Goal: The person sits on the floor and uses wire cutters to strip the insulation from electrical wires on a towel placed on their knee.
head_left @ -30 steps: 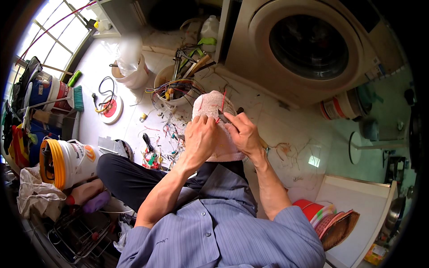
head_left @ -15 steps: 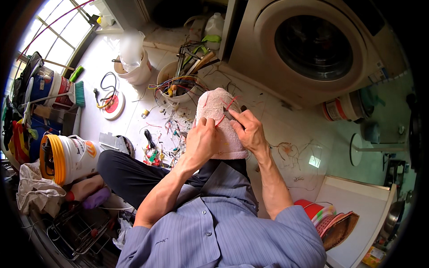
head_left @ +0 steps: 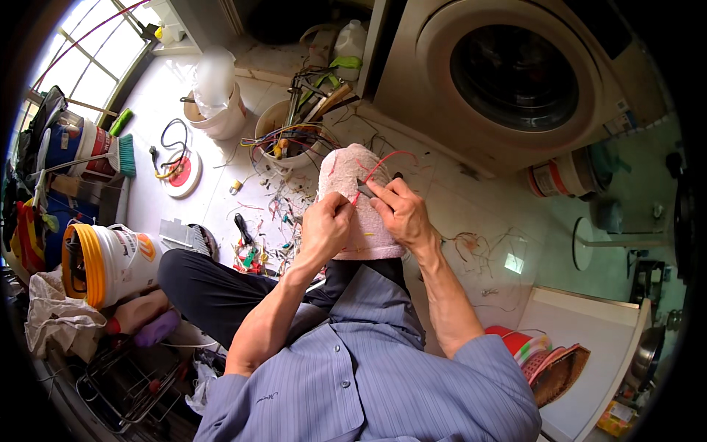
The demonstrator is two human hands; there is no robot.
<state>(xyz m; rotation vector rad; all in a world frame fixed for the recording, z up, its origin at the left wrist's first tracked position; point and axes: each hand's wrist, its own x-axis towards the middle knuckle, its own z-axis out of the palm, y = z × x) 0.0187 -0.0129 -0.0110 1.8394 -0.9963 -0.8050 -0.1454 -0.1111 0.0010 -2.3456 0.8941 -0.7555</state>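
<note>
A pink towel (head_left: pixel 352 168) is draped over my right leg, with both hands above it. My left hand (head_left: pixel 326 227) is closed in a pinch on a thin red wire (head_left: pixel 392 155). The wire runs up across the towel and its far end curves off to the right. In my right hand (head_left: pixel 405 219) is a small dark knife (head_left: pixel 364 189), its blade against the wire close to my left fingertips. The fingers of the right hand hide most of the knife. A few short wire scraps lie on the towel.
Cut wire scraps (head_left: pixel 276 214) litter the floor to the left. Beyond them stands a bucket (head_left: pixel 276 121) of tools and wires, beside another white bucket (head_left: pixel 221 121). A washing machine (head_left: pixel 420 96) fills the far right. A white bucket with yellow hose (head_left: pixel 129 265) is at left.
More of the red wire now shows, its end curving out to the right past the towel. My right hand has shifted slightly left and down, and the blade sits nearer my left fingers.
</note>
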